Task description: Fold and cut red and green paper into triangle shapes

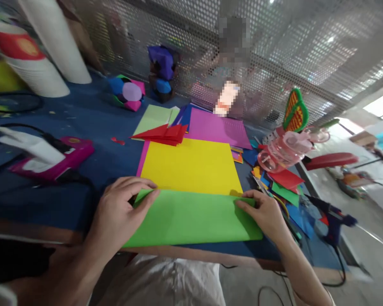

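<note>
A green sheet of paper lies at the table's front edge, its near side slightly past the rim. My left hand pinches its far left corner between thumb and fingers. At the far right corner, my right hand grips the same sheet in a pinch. Just beyond lies a yellow sheet, partly covered by the green one, with a pink edge showing at its left. Folded red paper rests on the yellow sheet's far left corner.
Behind are a purple sheet and a colourful paper ball. A power strip with plugs sits left. To the right are a pink bottle, paper scraps and a glue gun with its cord. A perforated metal panel stands behind.
</note>
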### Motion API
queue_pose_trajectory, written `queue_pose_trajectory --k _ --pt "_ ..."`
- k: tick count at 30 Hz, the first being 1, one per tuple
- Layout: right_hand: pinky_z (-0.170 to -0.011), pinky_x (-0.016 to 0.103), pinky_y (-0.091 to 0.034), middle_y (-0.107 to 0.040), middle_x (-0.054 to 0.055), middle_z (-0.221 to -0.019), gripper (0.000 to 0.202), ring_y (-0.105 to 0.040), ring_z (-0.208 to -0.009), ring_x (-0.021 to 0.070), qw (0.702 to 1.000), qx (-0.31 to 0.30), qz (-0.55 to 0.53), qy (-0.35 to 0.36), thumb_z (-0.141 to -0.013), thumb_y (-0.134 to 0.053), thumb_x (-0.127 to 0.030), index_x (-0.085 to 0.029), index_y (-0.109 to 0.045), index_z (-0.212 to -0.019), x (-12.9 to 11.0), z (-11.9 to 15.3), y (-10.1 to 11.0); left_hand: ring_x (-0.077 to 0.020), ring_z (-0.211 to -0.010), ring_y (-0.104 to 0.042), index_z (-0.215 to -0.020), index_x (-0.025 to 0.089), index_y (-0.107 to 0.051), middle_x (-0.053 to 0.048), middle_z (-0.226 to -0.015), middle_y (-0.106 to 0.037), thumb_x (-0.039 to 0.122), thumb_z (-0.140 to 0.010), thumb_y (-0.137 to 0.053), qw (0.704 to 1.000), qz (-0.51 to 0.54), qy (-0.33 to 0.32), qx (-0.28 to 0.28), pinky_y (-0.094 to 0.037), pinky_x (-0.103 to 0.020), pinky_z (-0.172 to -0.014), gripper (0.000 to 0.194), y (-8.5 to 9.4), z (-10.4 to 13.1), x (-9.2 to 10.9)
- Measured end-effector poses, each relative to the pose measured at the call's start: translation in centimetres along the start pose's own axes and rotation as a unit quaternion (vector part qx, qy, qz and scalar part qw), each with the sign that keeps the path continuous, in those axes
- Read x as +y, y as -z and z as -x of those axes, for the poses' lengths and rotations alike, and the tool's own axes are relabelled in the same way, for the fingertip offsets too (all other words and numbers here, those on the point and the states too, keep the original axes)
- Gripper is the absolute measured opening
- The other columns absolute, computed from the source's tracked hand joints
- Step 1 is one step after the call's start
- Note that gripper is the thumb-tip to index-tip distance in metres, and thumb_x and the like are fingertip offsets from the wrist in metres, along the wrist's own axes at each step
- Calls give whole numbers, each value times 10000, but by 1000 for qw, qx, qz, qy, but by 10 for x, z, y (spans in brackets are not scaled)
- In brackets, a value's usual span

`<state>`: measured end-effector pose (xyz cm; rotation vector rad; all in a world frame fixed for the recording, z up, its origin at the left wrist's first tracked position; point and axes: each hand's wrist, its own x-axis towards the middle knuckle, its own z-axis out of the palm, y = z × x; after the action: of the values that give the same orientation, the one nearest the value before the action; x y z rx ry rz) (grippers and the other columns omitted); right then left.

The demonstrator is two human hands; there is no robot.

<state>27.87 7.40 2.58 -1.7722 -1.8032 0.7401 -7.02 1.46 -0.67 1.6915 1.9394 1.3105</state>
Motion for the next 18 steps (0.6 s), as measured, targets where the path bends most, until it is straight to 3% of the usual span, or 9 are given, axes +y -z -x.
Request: queue_pose_trajectory --k 6,18 --pt "-576 294 -402 -743 27 -719 306 -579 -604 183 999 -2 45 18 -786 -719 -531 -230 -761 -817 -4 -1 -1 -308 -1018 -690 -788 257 -678 -67 -1026 -736 451 -1008 -488 987 -139 -72 -34 -512 -487 -924 349 -4 -2 1" --pt "-592 293 -423 -711 13 -707 283 -589 -608 186 996 -10 77 53 -859 -701 -527 -248 -741 -835 7 0 -2 -348 -1083 -653 -843 262 -550 -118 -1090 -699 425 -1055 -458 963 -233 -130 -48 -511 -497 -918 283 -5 3 -2"
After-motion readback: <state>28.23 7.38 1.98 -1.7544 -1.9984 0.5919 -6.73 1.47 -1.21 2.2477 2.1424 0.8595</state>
